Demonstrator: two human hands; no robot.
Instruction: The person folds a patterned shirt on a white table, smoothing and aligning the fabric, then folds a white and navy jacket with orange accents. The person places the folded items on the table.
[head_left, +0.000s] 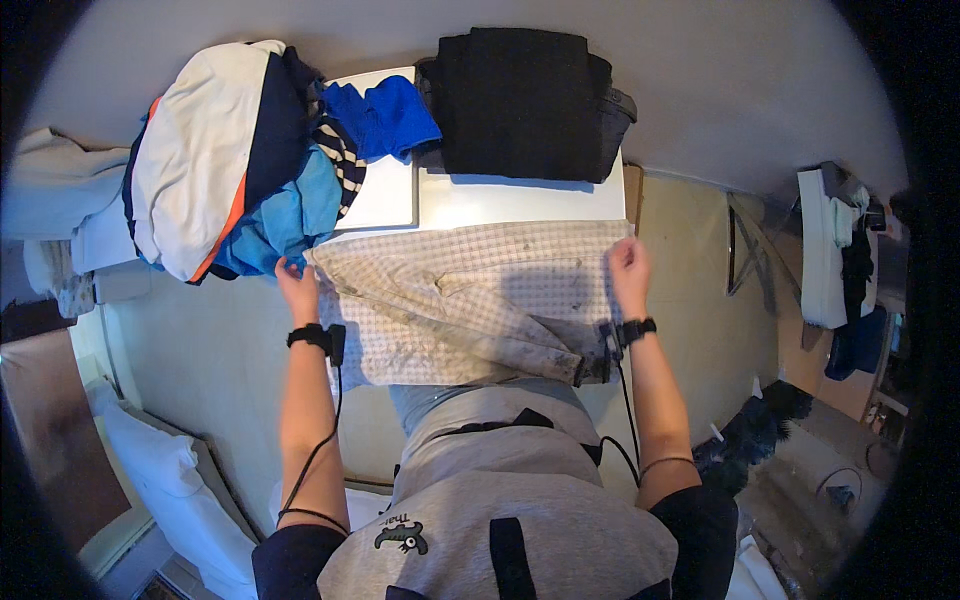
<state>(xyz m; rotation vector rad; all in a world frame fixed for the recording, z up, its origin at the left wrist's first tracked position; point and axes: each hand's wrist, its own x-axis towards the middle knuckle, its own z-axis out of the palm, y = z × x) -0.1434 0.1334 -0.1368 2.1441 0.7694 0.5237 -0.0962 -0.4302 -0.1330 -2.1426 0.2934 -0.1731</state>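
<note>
A checked, light-coloured long-sleeved garment (480, 292) with dark stains lies spread before me over the near part of the white table (525, 202), one sleeve laid slantwise across it. My left hand (298, 283) is at the garment's upper left corner, thumb and fingers near the edge; whether it pinches the cloth is unclear. At the upper right corner is my right hand (630, 262), fingers curled by the edge; its grip cannot be made out. Both wrists wear black straps with small devices and cables.
Behind the checked cloth stands a stack of folded black clothes (525, 105). Blue cloth (386, 116) lies beside it. A large heap of white, navy and light blue clothes (202, 157) fills the left. Further right is a white surface holding items (821, 255).
</note>
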